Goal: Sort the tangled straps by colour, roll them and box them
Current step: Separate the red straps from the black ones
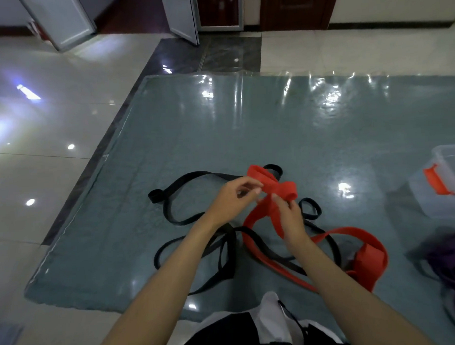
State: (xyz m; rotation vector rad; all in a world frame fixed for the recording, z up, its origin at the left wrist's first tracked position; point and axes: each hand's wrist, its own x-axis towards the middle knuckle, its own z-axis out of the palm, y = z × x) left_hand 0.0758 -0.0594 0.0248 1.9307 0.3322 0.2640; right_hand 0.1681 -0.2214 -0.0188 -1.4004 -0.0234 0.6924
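A red strap (281, 189) is lifted in front of me, its end folded into a loose bundle. My left hand (235, 200) pinches the strap near that bundle. My right hand (291, 216) grips the red band just below it. The rest of the red strap (352, 232) trails down and loops over the mat to the right. A black strap (195, 178) lies in tangled loops on the mat under and around my hands. A purple strap (451, 255) lies heaped at the right edge.
A clear plastic box (438, 190) with a red latch stands at the right of the grey-green mat (193, 122). Glossy floor tiles surround the mat. Doors stand at the far wall.
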